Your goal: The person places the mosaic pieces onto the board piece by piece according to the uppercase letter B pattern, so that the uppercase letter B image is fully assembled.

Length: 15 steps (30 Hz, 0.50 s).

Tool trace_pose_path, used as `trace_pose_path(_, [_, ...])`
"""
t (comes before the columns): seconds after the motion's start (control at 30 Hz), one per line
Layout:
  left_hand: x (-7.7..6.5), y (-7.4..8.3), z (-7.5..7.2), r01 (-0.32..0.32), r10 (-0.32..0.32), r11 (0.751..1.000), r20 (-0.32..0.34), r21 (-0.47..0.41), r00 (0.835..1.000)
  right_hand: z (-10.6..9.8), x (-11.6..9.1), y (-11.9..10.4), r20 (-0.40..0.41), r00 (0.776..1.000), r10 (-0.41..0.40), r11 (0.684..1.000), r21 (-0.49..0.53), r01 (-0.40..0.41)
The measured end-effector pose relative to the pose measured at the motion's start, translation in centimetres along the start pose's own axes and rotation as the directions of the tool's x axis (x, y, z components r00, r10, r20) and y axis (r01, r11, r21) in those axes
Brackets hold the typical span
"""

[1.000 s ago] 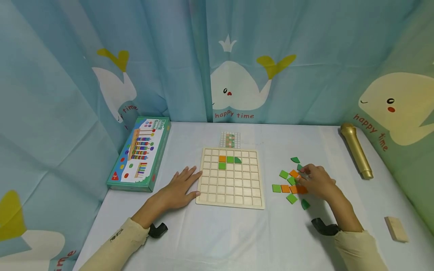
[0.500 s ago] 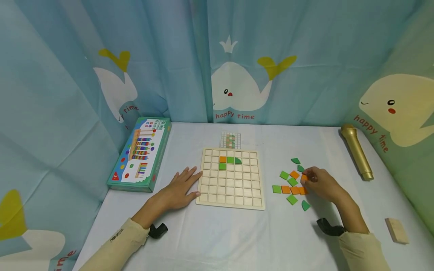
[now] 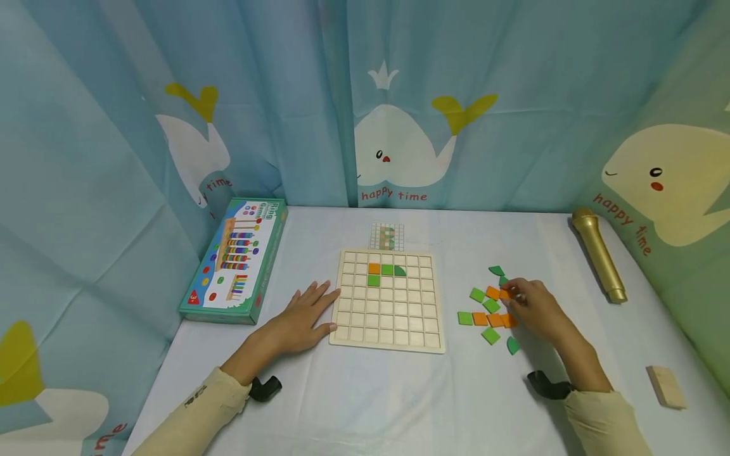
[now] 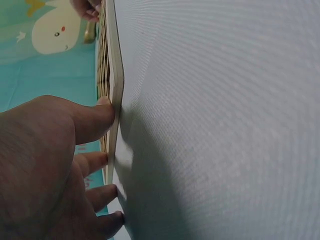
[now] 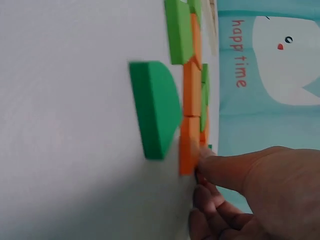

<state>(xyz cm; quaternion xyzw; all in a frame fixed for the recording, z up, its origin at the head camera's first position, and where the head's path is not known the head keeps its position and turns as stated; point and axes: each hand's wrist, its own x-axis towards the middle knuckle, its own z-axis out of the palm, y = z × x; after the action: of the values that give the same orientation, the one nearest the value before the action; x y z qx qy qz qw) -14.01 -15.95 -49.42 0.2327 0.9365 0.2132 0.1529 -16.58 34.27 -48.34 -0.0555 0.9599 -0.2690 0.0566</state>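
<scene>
My left hand (image 3: 302, 322) rests on the table with fingers spread, its thumb and fingertips against the left edge of the wooden grid board (image 3: 393, 320). In the board's upper cells sit an orange square tile (image 3: 374, 268), two green square tiles and a dark green quarter-round tile (image 3: 400, 271). To the right of the board, my right hand (image 3: 536, 309) pinches an orange square tile (image 3: 504, 294) between thumb and fingertips, low among the loose tiles. In the right wrist view the thumb partly hides that tile; a quarter-round tile (image 5: 160, 107) lies nearby.
Several loose green square tiles (image 3: 465, 318) and orange ones (image 3: 480, 319) lie around the right hand. A printed pattern card (image 3: 386, 236) lies behind the board. A game box (image 3: 234, 263) stands far left, a gold microphone (image 3: 600, 256) and a wooden block (image 3: 666, 387) far right.
My right hand first drew back slightly to the right, then moved left with the orange tile, bringing it beside another orange tile. My left hand has stayed on the board's edge.
</scene>
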Motion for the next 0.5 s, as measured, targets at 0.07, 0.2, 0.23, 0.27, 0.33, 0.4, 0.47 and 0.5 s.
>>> trace_pose_path(0.07, [0.0,0.0,0.0,-0.003,0.003,1.0,0.0,0.002,1.0,0.2,0.4,-0.2,-0.006,1.0,0.022,1.0,0.009,-0.022])
trace_pose_path(0.2, [0.0,0.0,0.0,-0.002,0.002,1.0,0.001,0.001,1.0,0.6,1.2,-0.7,-0.01,0.999,0.035,0.999,0.028,-0.035])
trace_pose_path(0.23, [0.0,0.0,0.0,-0.004,0.004,1.0,-0.002,0.0,1.0,0.6,1.4,-0.8,-0.009,0.999,0.035,0.999,0.028,-0.035])
trace_pose_path(0.27, [0.0,0.0,0.0,-0.004,0.004,1.0,-0.002,0.0,1.0,0.7,1.6,-1.0,-0.01,1.0,0.029,0.999,0.03,-0.028])
trace_pose_path(0.33, [0.0,0.0,-0.1,-0.006,0.006,1.0,-0.005,0.0,1.0,0.8,2.1,-1.3,-0.011,1.0,0.014,0.999,0.034,-0.014])
trace_pose_path(0.4, [0.0,0.0,-0.1,-0.01,0.01,1.0,-0.007,0.001,1.0,0.9,2.7,-1.8,-0.014,1.0,0.005,0.999,0.041,-0.004])
trace_pose_path(0.47, [0.0,0.0,-0.1,-0.01,0.01,1.0,-0.007,0.004,1.0,1.1,3.4,-2.5,-0.022,1.0,0.009,0.999,0.037,-0.008])
trace_pose_path(0.5, [0.0,0.0,-0.1,-0.011,0.011,1.0,-0.008,0.004,1.0,1.2,3.8,-2.9,-0.026,1.0,0.016,0.999,0.032,-0.015])
